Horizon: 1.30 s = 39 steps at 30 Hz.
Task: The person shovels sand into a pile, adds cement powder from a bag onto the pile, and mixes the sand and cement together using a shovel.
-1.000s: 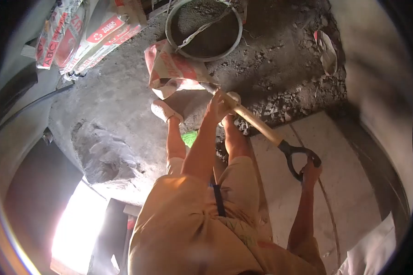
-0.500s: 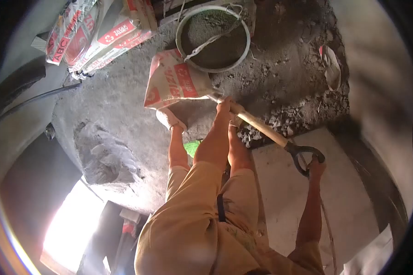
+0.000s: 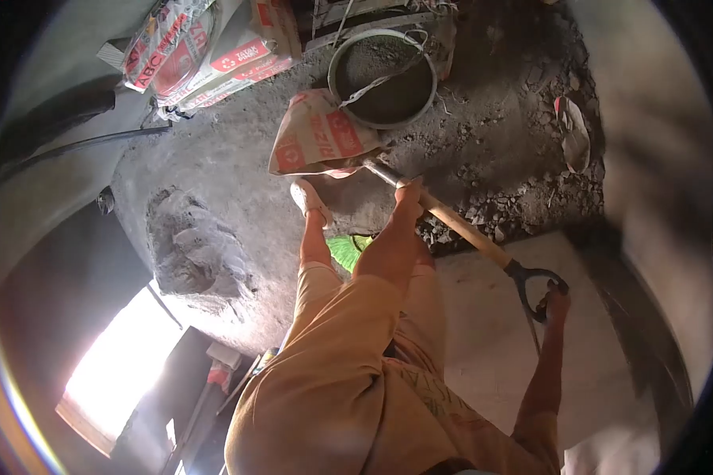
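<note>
A shovel (image 3: 469, 229) with a wooden shaft and black D-shaped grip slants across the middle of the view. My left hand (image 3: 409, 192) is closed round the shaft low down, near the metal socket. At the upper end, my right hand (image 3: 556, 302) is closed on the D-grip. The metal end reaches the open mouth of a red-and-white cement bag (image 3: 318, 133), and its blade is hidden there. Just behind the bag stands a round bucket (image 3: 434, 99) with dark grey material inside and a cord across its top.
More cement bags (image 3: 242, 59) lie at the upper left. Rubble (image 3: 483, 210) and a torn bag scrap (image 3: 574, 138) are on the right. A pale board (image 3: 523, 340) lies below the shaft, a green brush-like thing (image 3: 345, 252) near my feet, and a grey mound (image 3: 194, 245) at left.
The view has shifted, so most things sit further right. More of the shovel's metal socket shows at the bag's mouth, and the bag looks flatter. Both hands keep their hold.
</note>
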Available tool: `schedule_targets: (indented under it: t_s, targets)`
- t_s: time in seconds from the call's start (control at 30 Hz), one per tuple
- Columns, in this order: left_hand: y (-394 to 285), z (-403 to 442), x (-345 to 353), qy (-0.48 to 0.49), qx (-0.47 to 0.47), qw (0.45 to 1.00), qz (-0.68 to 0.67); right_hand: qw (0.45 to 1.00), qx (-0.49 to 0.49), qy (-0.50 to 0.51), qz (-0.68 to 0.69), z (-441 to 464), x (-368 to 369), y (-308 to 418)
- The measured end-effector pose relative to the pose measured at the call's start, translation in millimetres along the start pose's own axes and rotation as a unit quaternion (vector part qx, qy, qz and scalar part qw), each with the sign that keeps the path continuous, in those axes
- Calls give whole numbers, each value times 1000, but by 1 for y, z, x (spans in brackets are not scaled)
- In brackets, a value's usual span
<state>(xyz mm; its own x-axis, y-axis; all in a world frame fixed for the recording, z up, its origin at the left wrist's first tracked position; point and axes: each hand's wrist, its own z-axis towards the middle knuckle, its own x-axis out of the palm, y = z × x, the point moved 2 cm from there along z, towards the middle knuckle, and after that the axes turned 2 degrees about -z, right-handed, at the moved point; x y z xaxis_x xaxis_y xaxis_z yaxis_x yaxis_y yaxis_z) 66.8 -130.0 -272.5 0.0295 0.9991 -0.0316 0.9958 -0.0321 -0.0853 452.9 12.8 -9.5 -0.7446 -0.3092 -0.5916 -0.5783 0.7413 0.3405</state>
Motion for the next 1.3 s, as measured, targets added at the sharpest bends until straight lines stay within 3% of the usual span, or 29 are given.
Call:
schedule_targets:
  t_s: [0.03,0.13,0.17,0.2,0.27,0.33,0.4,0.47,0.53,0.6,0.77,0.87,1.07,1.17,1.3]
  targets:
    - [-8,-12,0,-7,-10,998,63,1000,-2,15,13,1,-1,-7]
    - [-18,-39,3,29,-14,998,57,998,-57,-7,-6,3,-3,-22]
    - [-23,-50,5,-9,-1,997,81,999,19,-13,27,-39,14,17]
    - [5,36,-15,79,-29,994,-70,999,15,-17,28,-36,21,18]
    - [-19,23,-14,-56,-41,996,53,993,-89,-63,-36,-32,32,12]
    - [-20,68,-30,39,35,997,61,996,-90,-20,-10,-37,49,32]
    - [-26,77,-35,30,-17,997,66,993,-105,-24,-41,-22,57,31]
    - [-33,42,-25,3,-33,999,-28,994,-91,-4,-61,-29,55,46]
    - [-32,4,-15,-8,-47,998,-41,992,-93,-41,-71,-47,55,73]
    - [-21,5,-12,2,-4,999,-34,994,-94,-29,-53,-54,41,74]
    - [-22,-47,0,7,-25,1000,-8,992,-119,-33,-22,-47,-4,59]
    - [-3,-14,-14,58,23,998,-16,995,-94,-22,-22,-54,-19,59]
    - [-5,-107,16,-2,-14,998,-69,993,-111,-42,-3,-54,-51,49]
    - [-5,-126,24,4,-7,998,-59,991,-132,-14,-12,-61,-66,59]
    - [-7,-144,31,14,6,999,-44,990,-134,-49,6,-69,-77,66]
